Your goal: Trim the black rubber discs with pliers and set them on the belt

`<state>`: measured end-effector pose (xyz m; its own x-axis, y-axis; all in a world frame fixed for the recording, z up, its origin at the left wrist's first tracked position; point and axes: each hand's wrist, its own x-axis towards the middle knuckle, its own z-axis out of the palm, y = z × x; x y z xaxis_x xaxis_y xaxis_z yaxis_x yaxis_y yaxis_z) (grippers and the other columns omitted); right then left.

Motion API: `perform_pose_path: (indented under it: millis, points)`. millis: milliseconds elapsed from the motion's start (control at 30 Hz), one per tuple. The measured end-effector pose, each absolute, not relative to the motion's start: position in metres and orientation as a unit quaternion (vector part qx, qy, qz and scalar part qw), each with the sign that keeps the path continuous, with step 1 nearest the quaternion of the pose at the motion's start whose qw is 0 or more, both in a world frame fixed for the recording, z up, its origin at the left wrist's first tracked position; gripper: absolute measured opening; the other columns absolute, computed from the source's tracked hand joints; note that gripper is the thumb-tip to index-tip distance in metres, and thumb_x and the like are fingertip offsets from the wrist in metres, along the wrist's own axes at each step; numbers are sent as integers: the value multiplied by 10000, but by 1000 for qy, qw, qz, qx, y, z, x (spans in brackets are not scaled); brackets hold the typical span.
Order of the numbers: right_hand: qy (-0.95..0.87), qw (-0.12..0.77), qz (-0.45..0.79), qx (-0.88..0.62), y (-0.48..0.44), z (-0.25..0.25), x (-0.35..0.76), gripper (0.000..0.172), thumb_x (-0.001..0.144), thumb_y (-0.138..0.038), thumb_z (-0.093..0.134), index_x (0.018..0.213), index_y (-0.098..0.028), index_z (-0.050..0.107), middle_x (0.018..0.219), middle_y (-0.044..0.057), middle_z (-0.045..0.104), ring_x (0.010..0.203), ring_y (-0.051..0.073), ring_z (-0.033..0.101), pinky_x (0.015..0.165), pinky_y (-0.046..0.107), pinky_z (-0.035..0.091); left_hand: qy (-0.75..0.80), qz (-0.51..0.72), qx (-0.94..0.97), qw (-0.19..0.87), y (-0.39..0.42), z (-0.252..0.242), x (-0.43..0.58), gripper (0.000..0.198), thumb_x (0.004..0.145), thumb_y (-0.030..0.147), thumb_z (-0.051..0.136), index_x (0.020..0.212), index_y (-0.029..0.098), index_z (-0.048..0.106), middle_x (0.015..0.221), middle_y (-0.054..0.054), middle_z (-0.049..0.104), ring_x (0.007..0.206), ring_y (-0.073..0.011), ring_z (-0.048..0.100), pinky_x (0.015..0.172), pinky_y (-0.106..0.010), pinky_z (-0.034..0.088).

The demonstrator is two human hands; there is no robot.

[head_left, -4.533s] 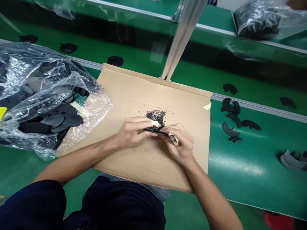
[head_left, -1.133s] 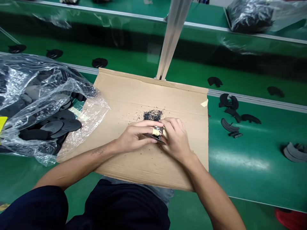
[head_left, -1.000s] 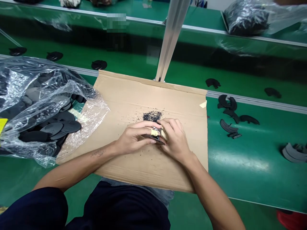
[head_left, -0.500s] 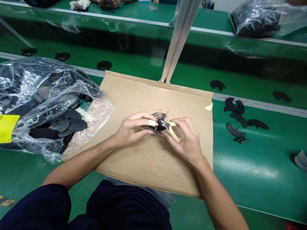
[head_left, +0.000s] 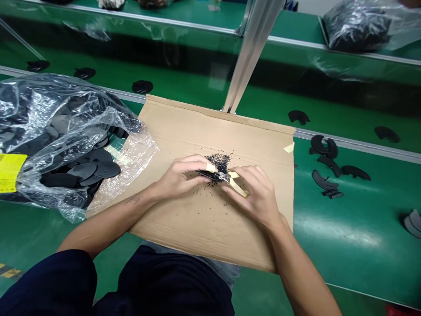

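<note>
Between the thumb and fingers of my left hand [head_left: 186,175] is a thin black plastic part [head_left: 207,174], partly hidden by the fingers. One of those fingers wears a pale wrap near its tip. My right hand [head_left: 256,191] is closed around the pale-yellow handles of a pair of nippers [head_left: 237,186]. Their metal jaws meet the right edge of the black part. Just behind, a pile of tiny black scraps [head_left: 221,161] lies on a cardboard sheet [head_left: 197,219], with loose specks scattered around it.
At left, a clear plastic bag [head_left: 75,109] spills black discs [head_left: 82,173] beside the cardboard. Curved black pieces [head_left: 324,147] lie on the green table [head_left: 355,210] at right. A metal post [head_left: 245,61] rises behind the cardboard. Another bag [head_left: 358,26] sits on the upper shelf.
The black part has turned flatter in my left hand. The nippers' jaws have swung down to its right edge. The whole view has shifted slightly.
</note>
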<state>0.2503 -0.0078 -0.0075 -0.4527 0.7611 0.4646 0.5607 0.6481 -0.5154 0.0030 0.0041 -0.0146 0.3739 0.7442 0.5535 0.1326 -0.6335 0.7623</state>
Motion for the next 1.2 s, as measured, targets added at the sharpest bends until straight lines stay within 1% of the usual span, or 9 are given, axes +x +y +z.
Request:
perform_pose_path:
  millis: [200, 400, 533, 700, 833, 933, 1033, 1100, 1200]
  points:
    - [-849, 340, 112, -389, -10, -2, 251, 305, 951, -396, 695, 1189, -207, 671, 959, 84, 728, 836, 228, 616, 726, 365, 493, 290, 481, 760, 327, 3, -16, 5, 167, 928, 156, 716, 1087, 167, 763, 1054, -99, 773, 1013, -188, 731, 914, -359, 630]
    - [-869, 300, 39, -391, -13, 2, 254, 322, 968, -447, 668, 1171, -197, 679, 869, 77, 712, 784, 219, 596, 675, 338, 459, 259, 498, 771, 302, 4, -17, 5, 154, 946, 155, 697, 1087, 149, 759, 1022, -102, 769, 975, -166, 732, 868, -311, 631]
    - [-870, 297, 46, -391, -13, -1, 252, 270, 988, -439, 643, 1080, -192, 703, 780, 50, 690, 705, 184, 601, 635, 312, 439, 250, 489, 778, 305, 4, -19, 6, 150, 945, 178, 706, 1083, 150, 755, 1007, -101, 770, 951, -165, 732, 842, -313, 632]
    - [-844, 338, 53, -413, -8, -8, 252, 291, 987, -438, 643, 1042, -158, 699, 807, 64, 712, 695, 177, 614, 644, 304, 462, 277, 491, 767, 306, 6, -18, 6, 175, 914, 191, 746, 1083, 147, 752, 1002, -94, 770, 932, -161, 734, 827, -299, 631]
    - [-840, 303, -10, -451, -7, -11, 252, 286, 977, -440, 652, 1054, -169, 703, 832, 73, 732, 746, 203, 613, 667, 328, 455, 305, 469, 771, 305, 5, -16, 6, 190, 913, 204, 743, 1098, 159, 747, 1017, -93, 762, 963, -175, 720, 865, -328, 617]
    - [-846, 280, -22, -453, -9, -13, 249, 299, 974, -447, 646, 1081, -174, 704, 849, 78, 739, 775, 217, 621, 670, 342, 451, 312, 444, 781, 309, 3, -17, 7, 202, 921, 208, 730, 1117, 158, 740, 1032, -100, 750, 974, -186, 709, 849, -333, 602]
    - [-838, 286, 25, -463, -11, -15, 246, 294, 962, -445, 658, 1099, -189, 702, 894, 84, 741, 816, 232, 641, 699, 362, 480, 330, 451, 779, 284, 3, -18, 7, 173, 917, 233, 741, 1080, 176, 754, 1001, -81, 747, 964, -183, 687, 862, -340, 573]
    - [-814, 319, 95, -476, -10, -14, 246, 288, 950, -445, 674, 1104, -203, 700, 952, 91, 737, 861, 239, 662, 725, 376, 521, 363, 480, 749, 278, 5, -19, 6, 173, 903, 276, 764, 1056, 193, 760, 969, -58, 739, 930, -172, 669, 850, -331, 562]
    - [-779, 369, 226, -453, -10, -10, 246, 281, 927, -446, 707, 1085, -214, 702, 1138, 120, 711, 1021, 253, 690, 761, 378, 582, 398, 538, 661, 338, 8, -21, 4, 225, 883, 335, 787, 1037, 183, 727, 981, -48, 719, 904, -153, 679, 807, -292, 577]
